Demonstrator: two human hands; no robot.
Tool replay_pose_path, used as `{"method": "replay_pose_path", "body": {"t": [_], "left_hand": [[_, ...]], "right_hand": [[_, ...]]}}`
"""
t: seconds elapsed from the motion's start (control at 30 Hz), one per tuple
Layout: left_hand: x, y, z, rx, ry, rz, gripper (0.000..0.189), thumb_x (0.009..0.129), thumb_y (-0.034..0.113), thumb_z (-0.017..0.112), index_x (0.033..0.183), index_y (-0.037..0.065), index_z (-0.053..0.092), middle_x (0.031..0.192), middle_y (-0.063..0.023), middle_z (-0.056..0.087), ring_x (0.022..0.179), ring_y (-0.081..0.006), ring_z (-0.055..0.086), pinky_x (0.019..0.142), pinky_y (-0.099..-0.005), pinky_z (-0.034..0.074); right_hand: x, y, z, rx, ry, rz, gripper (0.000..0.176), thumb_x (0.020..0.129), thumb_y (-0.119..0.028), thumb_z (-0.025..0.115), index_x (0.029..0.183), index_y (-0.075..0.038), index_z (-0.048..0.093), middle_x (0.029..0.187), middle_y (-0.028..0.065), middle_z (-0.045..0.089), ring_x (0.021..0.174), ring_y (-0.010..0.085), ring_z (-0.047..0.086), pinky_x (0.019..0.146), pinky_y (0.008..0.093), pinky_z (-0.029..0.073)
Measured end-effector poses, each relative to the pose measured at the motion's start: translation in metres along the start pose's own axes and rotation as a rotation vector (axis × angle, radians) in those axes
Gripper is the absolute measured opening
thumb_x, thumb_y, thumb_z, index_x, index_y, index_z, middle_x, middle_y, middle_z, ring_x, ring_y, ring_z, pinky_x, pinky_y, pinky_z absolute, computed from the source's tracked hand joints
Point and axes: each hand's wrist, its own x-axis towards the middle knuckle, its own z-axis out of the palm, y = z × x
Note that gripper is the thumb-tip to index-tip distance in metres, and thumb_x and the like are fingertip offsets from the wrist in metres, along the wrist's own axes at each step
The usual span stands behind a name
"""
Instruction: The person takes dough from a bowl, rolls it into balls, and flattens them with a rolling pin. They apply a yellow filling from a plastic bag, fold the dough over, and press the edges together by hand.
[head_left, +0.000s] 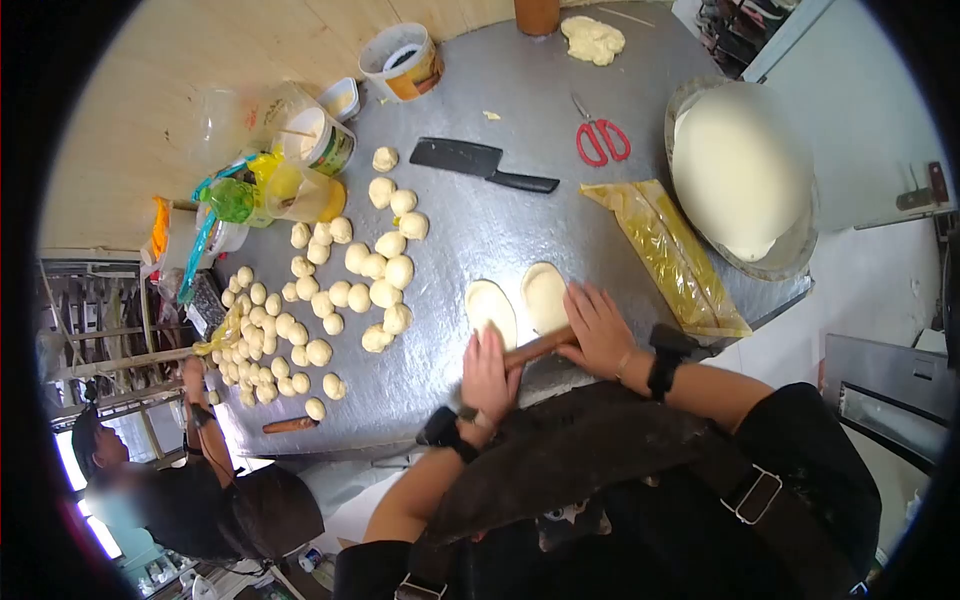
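Note:
A brown wooden rolling pin (540, 347) lies across the near part of the metal table in front of me. My left hand (487, 378) is closed on its left end, and my right hand (599, 332) rests over its right end with the fingers bent down around it. Just beyond the pin are two flattened ovals of pale dough, the left one (489, 304) partly under my left fingertips and the right one (543, 296) beside my right fingers. The near edges of both pieces are hidden by the pin and my hands.
Many dough balls (385, 293) cover the table's left side. Beyond lie a black cleaver (455, 156) and red-handled scissors (603, 141). At right are a yellow wrapped packet (667, 262) and a large bowl (810, 235). Another person (200, 505) works at left, near a second rolling pin (290, 425).

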Motion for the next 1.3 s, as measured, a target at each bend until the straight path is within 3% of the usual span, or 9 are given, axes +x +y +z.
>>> {"method": "replay_pose_path", "body": {"t": [0.1,0.2,0.37,0.6,0.7,0.87,0.97,1.17,1.3], "left_hand": [[-0.033,-0.015,0.01,-0.242,-0.082,0.091,0.052,0.075,0.006,0.069,0.125,0.005,0.055,0.137,-0.018,0.047,0.125,-0.0397,0.044,0.109,-0.0478,0.033],[-0.04,-0.023,-0.001,-0.407,-0.064,-0.001,0.052,0.077,0.005,0.065,0.127,0.001,0.052,0.137,-0.0205,0.045,0.126,-0.0415,0.043,0.107,-0.0486,0.034],[0.063,-0.022,-0.011,0.105,0.289,-0.168,0.055,0.086,0.023,0.058,0.135,0.001,0.046,0.146,-0.0226,0.035,0.133,-0.0419,0.035,0.107,-0.0538,0.03],[0.228,-0.12,-0.048,0.36,0.385,-0.253,0.05,0.091,0.03,0.053,0.135,0.006,0.047,0.147,-0.017,0.037,0.132,-0.0387,0.034,0.11,-0.0578,0.02],[0.187,-0.093,-0.074,0.081,0.553,-0.17,0.04,0.086,0.016,0.058,0.124,0.003,0.054,0.137,-0.02,0.045,0.126,-0.0395,0.038,0.107,-0.0527,0.026],[0.071,-0.068,-0.045,-0.061,0.368,-0.188,0.033,0.082,0.01,0.059,0.115,0.003,0.057,0.134,-0.0202,0.047,0.122,-0.0402,0.041,0.105,-0.0503,0.03],[0.029,-0.055,-0.044,-0.088,0.291,-0.255,0.033,0.082,0.01,0.06,0.114,0.003,0.057,0.135,-0.02,0.046,0.123,-0.0407,0.04,0.106,-0.0505,0.03],[-0.018,-0.063,-0.014,-0.017,0.231,-0.403,0.042,0.082,0.013,0.059,0.123,0.005,0.053,0.141,-0.0197,0.04,0.126,-0.0416,0.037,0.107,-0.0513,0.028],[-0.022,-0.058,-0.001,0.095,0.291,-0.373,0.046,0.083,0.017,0.056,0.127,0.006,0.051,0.143,-0.0196,0.038,0.127,-0.0416,0.035,0.108,-0.0519,0.028]], "right_hand": [[-0.031,0.037,0.021,0.236,-0.254,-0.187,0.056,0.088,-0.028,0.059,0.133,0.001,0.044,0.136,0.0209,0.042,0.128,0.0376,0.04,0.107,0.0458,0.033],[-0.025,0.04,0.001,0.388,-0.191,-0.259,0.044,0.089,-0.018,0.058,0.13,-0.004,0.05,0.132,0.0198,0.045,0.123,0.0378,0.045,0.105,0.0407,0.036],[0.073,0.022,0.014,0.109,0.218,0.063,0.055,0.086,-0.031,0.062,0.134,-0.01,0.047,0.139,0.0169,0.04,0.133,0.0351,0.035,0.108,0.0456,0.033],[0.24,0.045,-0.036,0.073,0.602,0.018,0.062,0.08,-0.03,0.068,0.133,-0.007,0.044,0.136,0.015,0.044,0.127,0.0337,0.04,0.103,0.0514,0.034],[0.184,0.081,-0.072,0.201,0.576,0.048,0.064,0.078,-0.025,0.07,0.133,-0.007,0.042,0.131,0.0137,0.048,0.123,0.0339,0.042,0.099,0.0505,0.037],[0.083,0.108,-0.064,-0.206,0.185,0.547,0.088,0.065,-0.023,0.078,0.14,-0.008,0.034,0.131,0.0126,0.044,0.124,0.0348,0.041,0.1,0.0475,0.04],[0.088,0.113,-0.075,-0.036,-0.017,0.665,0.09,0.062,-0.024,0.079,0.139,-0.01,0.034,0.131,0.0122,0.043,0.126,0.0349,0.039,0.1,0.0515,0.041],[0.083,0.074,-0.088,-0.117,-0.377,0.615,0.08,0.061,-0.026,0.078,0.133,-0.016,0.043,0.131,0.0113,0.042,0.125,0.0336,0.04,0.095,0.0547,0.043],[0.086,0.078,-0.055,-0.172,-0.162,0.43,0.054,0.064,-0.03,0.075,0.113,-0.014,0.059,0.121,0.0103,0.054,0.117,0.0302,0.05,0.09,0.0501,0.046]]}}
